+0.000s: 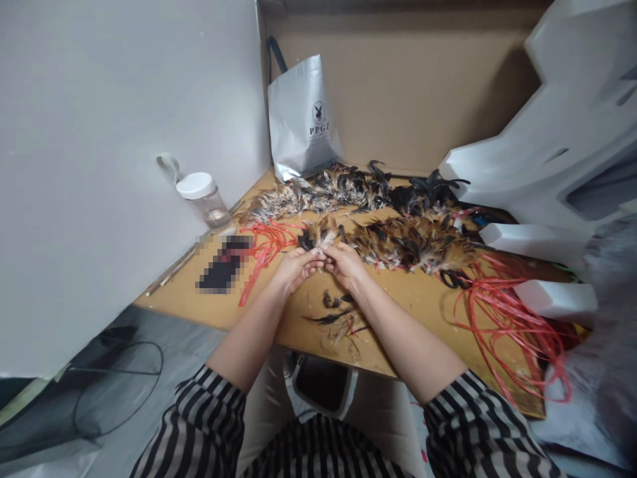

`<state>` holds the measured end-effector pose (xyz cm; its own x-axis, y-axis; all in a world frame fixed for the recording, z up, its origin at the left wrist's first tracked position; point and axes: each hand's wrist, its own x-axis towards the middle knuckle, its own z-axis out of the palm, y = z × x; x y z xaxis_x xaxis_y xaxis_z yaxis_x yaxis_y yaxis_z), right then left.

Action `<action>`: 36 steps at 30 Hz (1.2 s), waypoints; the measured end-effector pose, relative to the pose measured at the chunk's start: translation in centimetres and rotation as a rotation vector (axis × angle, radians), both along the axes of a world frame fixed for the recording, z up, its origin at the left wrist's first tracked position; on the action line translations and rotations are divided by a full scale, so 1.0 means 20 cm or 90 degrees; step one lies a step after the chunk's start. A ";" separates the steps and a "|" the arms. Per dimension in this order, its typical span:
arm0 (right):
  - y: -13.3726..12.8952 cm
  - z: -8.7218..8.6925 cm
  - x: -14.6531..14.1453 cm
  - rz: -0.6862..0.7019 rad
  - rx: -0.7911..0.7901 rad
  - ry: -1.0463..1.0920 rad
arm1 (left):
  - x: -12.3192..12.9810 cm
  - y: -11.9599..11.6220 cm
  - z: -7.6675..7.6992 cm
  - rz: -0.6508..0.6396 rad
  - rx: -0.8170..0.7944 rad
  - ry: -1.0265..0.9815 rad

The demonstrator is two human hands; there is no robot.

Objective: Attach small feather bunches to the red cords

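Between my two hands is a small bunch of brown and dark feathers (pixel 326 231), its pale quill ends toward me. My left hand (pixel 297 267) pinches it from the left with fingers closed. From the other side my right hand (pixel 343 263) grips the same quill ends, the fingertips of both hands meeting. Just right of my hands lies a row of brown feather bunches (pixel 418 242) on the wooden table (pixel 279 325). Behind it runs another row of pale, brown and black feathers (pixel 343 189). Loose dark feather scraps (pixel 341 318) lie nearer to me.
Red plastic strips (pixel 271 239) lie left of my hands, and a tangle of red strips (pixel 512 325) hangs at the right edge. Black scissors handles (pixel 454 278) show beside it. A lidded jar (pixel 204 199), a silver bag (pixel 301 119) and white foam (pixel 557 133) surround the work area.
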<state>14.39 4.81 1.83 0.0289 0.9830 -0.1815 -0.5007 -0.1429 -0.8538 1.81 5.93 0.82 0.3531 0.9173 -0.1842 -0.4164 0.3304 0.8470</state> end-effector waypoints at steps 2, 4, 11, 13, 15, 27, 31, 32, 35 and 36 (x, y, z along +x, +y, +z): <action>0.00 -0.01 -0.01 -0.009 0.021 -0.026 | 0.00 0.00 -0.01 0.019 -0.002 -0.020; 0.00 -0.01 -0.01 -0.024 0.049 -0.067 | 0.00 0.01 -0.01 0.026 0.000 -0.030; 0.01 -0.03 0.00 -0.096 0.130 -0.229 | 0.00 -0.01 0.01 0.043 0.035 0.036; 0.02 -0.04 0.00 -0.108 0.158 -0.279 | 0.01 -0.02 0.02 0.048 0.036 0.044; 0.03 -0.06 0.01 -0.116 0.181 -0.323 | 0.01 -0.02 0.02 0.055 0.037 0.048; 0.02 -0.01 0.05 -0.035 0.094 -0.212 | 0.02 0.01 -0.02 0.131 0.095 0.143; 0.03 -0.01 0.08 0.021 0.082 -0.126 | 0.00 0.02 -0.01 0.118 0.049 0.058; 0.03 -0.01 0.08 0.032 0.084 -0.127 | 0.00 0.01 0.00 0.103 0.042 0.051; 0.01 0.00 0.07 0.041 0.086 -0.168 | 0.01 0.00 0.02 0.078 0.028 0.059; 0.01 0.00 0.06 0.038 0.086 -0.186 | 0.01 0.00 0.02 0.079 0.025 0.064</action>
